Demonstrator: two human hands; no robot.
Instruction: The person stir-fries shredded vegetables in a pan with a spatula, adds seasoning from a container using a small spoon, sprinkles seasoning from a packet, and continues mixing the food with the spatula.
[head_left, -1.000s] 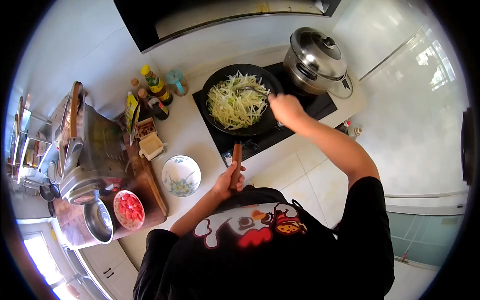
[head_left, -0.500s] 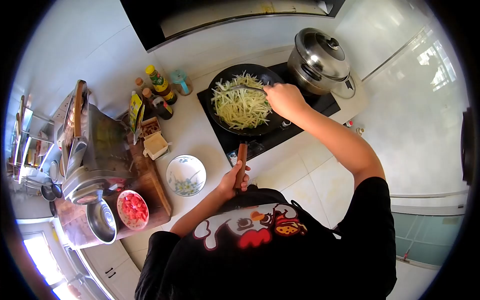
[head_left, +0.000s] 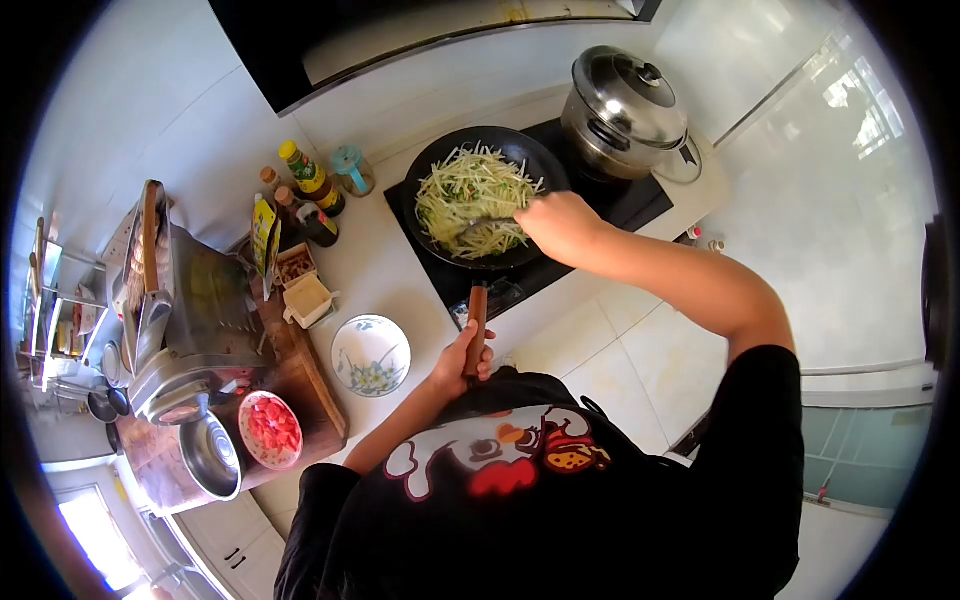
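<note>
My left hand [head_left: 461, 356] is closed around the wooden handle of a black wok [head_left: 541, 152] on the dark cooktop [head_left: 520, 293]. Pale shredded potato-like strips [head_left: 472, 190] fill the wok, with bits of green among them. My right hand [head_left: 560, 226], at the wok's right side, grips a slim cooking spatula [head_left: 482, 222]. The spatula's working end lies low among the strips, partly hidden, so its exact shape does not show. Left of my left hand, a white bowl with a floral pattern [head_left: 371, 356] sits on the counter.
A lidded steel pot [head_left: 625, 112] stands right of the wok. Sauce bottles [head_left: 312, 180] and a blue-lidded jar [head_left: 352, 171] line the wall. On the left, a wooden board [head_left: 318, 385] lies by a bowl of red chunks [head_left: 271, 430] and a steel bowl [head_left: 211, 455].
My right hand has swept the spatula down toward the wok's near side, and the strips have been turned, showing more green. The left hand keeps its hold on the handle. The view has shifted slightly.
</note>
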